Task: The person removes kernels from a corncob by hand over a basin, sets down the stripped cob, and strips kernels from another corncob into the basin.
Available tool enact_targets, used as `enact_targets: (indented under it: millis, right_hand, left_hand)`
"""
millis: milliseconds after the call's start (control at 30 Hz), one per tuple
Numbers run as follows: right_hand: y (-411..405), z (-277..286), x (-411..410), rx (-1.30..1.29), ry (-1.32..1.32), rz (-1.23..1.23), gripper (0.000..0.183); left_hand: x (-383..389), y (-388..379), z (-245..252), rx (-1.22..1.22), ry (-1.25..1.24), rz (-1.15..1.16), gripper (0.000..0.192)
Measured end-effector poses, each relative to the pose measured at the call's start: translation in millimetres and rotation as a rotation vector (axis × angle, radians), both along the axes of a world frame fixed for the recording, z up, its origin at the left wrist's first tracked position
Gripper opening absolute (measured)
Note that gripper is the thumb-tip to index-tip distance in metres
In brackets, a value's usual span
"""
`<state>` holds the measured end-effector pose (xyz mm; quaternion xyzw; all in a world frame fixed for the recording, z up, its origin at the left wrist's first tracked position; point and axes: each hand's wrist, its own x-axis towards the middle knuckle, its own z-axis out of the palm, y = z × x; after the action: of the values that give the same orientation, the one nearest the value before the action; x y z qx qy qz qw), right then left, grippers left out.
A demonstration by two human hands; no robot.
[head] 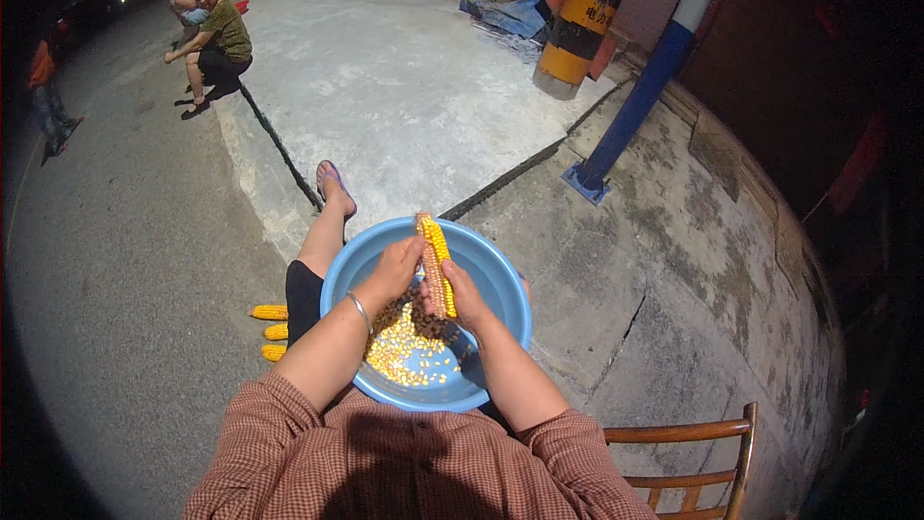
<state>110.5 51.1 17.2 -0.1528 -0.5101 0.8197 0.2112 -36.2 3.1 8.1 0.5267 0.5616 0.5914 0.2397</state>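
A partly shelled corn cob (pixel 437 271) is held upright over a light blue plastic basin (pixel 521 296). Yellow kernels remain along its right side, while a bare strip shows on the left. My right hand (pixel 464 297) grips its lower part, thumb along the kernels and fingertips behind. Near the upper end, my left hand (pixel 395 265) has curled fingers and its thumb against the cob; a bangle circles that wrist. Loose corn kernels (pixel 401 354) lie in the basin, some in the shadow of my hands. The basin rests at my lap.
Three corn cobs (pixel 276 332) lie by my left leg. A wooden chair (pixel 682 435) stands at the lower right. Ahead are a blue-and-white post (pixel 635 97) and a yellow-and-black pillar (pixel 577 29). A crouching person (pixel 227 32) and others are at the upper left.
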Motion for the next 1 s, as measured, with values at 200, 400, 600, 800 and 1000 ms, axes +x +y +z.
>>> enact_targets:
  millis: [200,400,600,800,1000]
  right_hand:
    - [-0.8,2.6,-0.3,0.043,0.022,0.018,0.039]
    - [-1.7,4.1,-1.5,0.038,0.024,-0.069,0.037]
    - [-0.3,0.9,-2.3,0.071,-0.011,-0.086,0.035]
    - [-0.1,-4.4,-5.4,0.142,-0.04,-0.056,0.036]
    - [0.5,-0.9,-1.3,0.077,-0.02,-0.027,0.038]
  left_hand:
    - [-2.3,0.0,-3.2,-0.038,-0.208,-0.053,0.039]
    - [1.0,0.8,4.4,-0.027,-0.167,-0.119,0.027]
    - [-2.3,3.0,-2.5,-0.057,-0.191,-0.106,0.027]
    - [0.3,3.3,-1.9,-0.067,-0.158,-0.043,0.034]
    - [-0.9,2.8,-4.6,-0.042,-0.2,-0.113,0.034]
